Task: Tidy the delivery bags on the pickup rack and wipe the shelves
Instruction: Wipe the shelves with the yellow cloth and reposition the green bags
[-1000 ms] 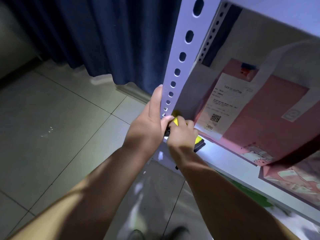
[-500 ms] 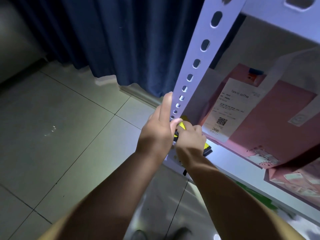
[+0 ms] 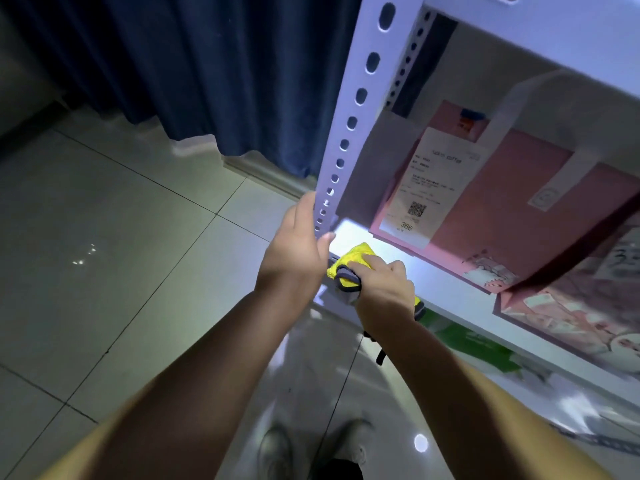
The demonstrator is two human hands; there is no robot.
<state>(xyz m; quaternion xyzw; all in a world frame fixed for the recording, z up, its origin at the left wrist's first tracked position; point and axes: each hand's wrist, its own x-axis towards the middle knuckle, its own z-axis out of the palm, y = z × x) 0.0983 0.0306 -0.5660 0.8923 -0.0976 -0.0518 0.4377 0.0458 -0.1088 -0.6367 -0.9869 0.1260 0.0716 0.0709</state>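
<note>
Left end of the rack, middle shelf point(image 3: 450, 292).

- Change over the last 1 s: your right hand point(image 3: 384, 285) has come out of the corner. It was jammed against the foot of the post point(image 3: 360, 98), knuckles against your other hand; now it sits a little right of there and nearer, on the shelf's front-left corner.
- Grip: the right hand's fingers are bunched round the yellow cloth point(image 3: 353, 261), which is pressed onto the shelf surface with a grey-edged fold poking out to the left.
- Your left hand point(image 3: 294, 258) has not shifted: thumb hooked across the post's face, fingers lying up its left edge (a brace, by the look of it).
- The pink bag point(image 3: 519, 209) stands just behind the cloth, its receipt point(image 3: 426, 188) marked 366 facing you. 1 more pink bag point(image 3: 588, 306) lies flat to the right.

Reading: the corner looks done and the wipe is starting along the front edge. The strip of bare shelf ahead is narrow, so you probably need to shift both bags to reach the rest.
</note>
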